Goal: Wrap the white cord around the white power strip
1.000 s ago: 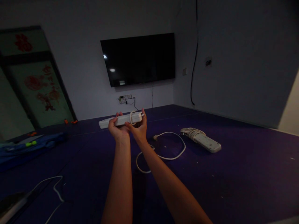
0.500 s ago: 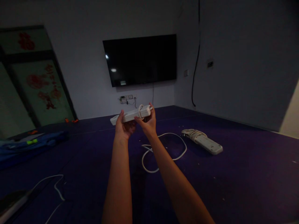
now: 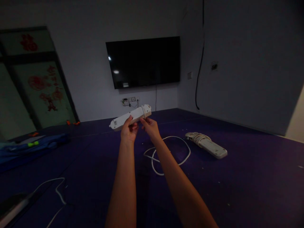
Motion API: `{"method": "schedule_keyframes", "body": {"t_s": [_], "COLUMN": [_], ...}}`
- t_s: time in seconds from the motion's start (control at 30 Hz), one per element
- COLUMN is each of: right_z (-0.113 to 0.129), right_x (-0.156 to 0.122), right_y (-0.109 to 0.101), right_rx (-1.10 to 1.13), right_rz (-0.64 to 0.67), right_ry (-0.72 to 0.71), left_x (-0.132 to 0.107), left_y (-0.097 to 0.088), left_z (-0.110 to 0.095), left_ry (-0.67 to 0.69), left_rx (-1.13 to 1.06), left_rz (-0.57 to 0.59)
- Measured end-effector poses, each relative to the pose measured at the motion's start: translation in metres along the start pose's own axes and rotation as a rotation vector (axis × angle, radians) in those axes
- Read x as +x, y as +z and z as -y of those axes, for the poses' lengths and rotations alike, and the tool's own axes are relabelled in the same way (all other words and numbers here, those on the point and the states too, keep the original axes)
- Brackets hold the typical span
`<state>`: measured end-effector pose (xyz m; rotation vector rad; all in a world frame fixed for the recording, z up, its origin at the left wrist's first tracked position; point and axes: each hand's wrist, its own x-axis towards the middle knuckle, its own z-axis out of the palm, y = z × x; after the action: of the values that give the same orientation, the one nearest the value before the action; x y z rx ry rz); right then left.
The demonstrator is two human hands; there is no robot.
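Note:
A white power strip (image 3: 130,117) is held up in front of me, tilted with its right end higher. My left hand (image 3: 129,130) grips it from below near the middle, fingers closed on it. My right hand (image 3: 149,125) is just under the strip's right end, pinching the white cord (image 3: 143,111) that is looped once round that end. The remaining length of that cord (image 3: 169,152) trails in loose curves on the dark purple floor beyond my arms.
A second white power strip (image 3: 208,145) with its cord wound round one end lies on the floor at right. A black TV (image 3: 143,61) hangs on the wall. Blue fabric (image 3: 28,150) lies at left; another white cable (image 3: 55,190) at lower left.
The strip has turned so its back faces me and its right end is raised. The cord loop has tightened against the strip. My right hand dropped below the end.

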<state>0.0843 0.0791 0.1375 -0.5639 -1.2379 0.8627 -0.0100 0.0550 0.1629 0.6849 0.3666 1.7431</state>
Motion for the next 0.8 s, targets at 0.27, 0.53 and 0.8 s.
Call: {"method": "schedule_keyframes", "body": {"t_s": [0.27, 0.53, 0.8], "right_z": [0.004, 0.017, 0.021], "right_x": [-0.001, -0.004, -0.002], "right_y": [-0.001, 0.000, -0.001], "right_rx": [-0.084, -0.001, 0.078], "right_rz": [0.105, 0.088, 0.102], "right_ry": [0.060, 0.259, 0.470], "left_x": [0.003, 0.000, -0.002], "left_y": [-0.010, -0.017, -0.026], "left_z": [-0.002, -0.003, -0.009], "left_ry": [0.163, 0.300, 0.317], "left_rx": [0.065, 0.243, 0.380], "left_rz": [0.075, 0.190, 0.281]}}
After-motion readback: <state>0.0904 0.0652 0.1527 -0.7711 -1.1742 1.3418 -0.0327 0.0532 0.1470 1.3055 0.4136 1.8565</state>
